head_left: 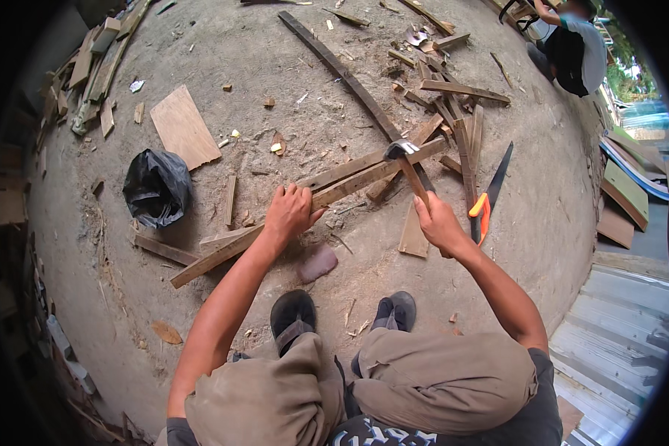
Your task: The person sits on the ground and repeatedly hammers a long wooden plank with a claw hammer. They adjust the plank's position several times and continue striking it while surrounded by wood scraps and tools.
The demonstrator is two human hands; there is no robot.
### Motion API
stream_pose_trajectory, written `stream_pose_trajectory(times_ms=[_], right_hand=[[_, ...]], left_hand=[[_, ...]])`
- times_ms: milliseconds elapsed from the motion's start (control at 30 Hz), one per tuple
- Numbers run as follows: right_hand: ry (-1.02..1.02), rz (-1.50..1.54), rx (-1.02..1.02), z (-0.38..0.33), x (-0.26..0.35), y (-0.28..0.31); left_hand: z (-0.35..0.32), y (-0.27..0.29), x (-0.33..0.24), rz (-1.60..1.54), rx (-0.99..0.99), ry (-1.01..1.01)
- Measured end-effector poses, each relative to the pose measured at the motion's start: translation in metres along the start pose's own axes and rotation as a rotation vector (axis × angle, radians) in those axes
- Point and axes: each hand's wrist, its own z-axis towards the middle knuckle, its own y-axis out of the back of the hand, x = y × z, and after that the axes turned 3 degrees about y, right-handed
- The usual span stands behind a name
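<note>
My right hand [444, 224] is wrapped round the wooden handle of a claw hammer [414, 178]. The hammer's metal head lies over the far end of a long wooden strip [219, 260], and I cannot tell whether it touches. My left hand [290, 214] grips this strip near its middle, fingers curled over the top. Close behind runs a second wooden strip [343, 172], almost parallel to the first. A long dark strip [349, 83] slants from the far ground and meets the others near the hammer head.
Right of the hammer lies a handsaw [496, 181] with an orange and black handle. Scrap wood [464, 91] is heaped beyond it. At left are a black plastic bag [156, 187] and a plywood piece [184, 128]. Another person [578, 52] crouches far right.
</note>
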Motion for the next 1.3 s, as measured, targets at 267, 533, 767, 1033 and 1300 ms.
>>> stream_pose_trajectory(times_ms=[267, 533, 767, 1033, 1300], right_hand=[[0.048, 0.211, -0.384, 0.01, 0.049, 0.013], [-0.099, 0.137, -0.143, -0.021, 0.042, -0.008], [-0.038, 0.124, -0.241, 0.005, 0.043, -0.007], [-0.1, 0.292, -0.273, -0.017, 0.072, 0.016], [-0.075, 0.047, -0.073, -0.017, 0.006, -0.015]], left_hand=[[-0.001, 0.006, 0.001, -0.028, 0.083, 0.03], [-0.002, 0.0, 0.0, -0.012, 0.049, 0.038], [0.0, 0.001, -0.001, -0.024, 0.001, 0.016], [-0.004, 0.0, -0.004, -0.031, -0.047, 0.024], [0.008, 0.002, -0.003, -0.007, -0.078, 0.032]])
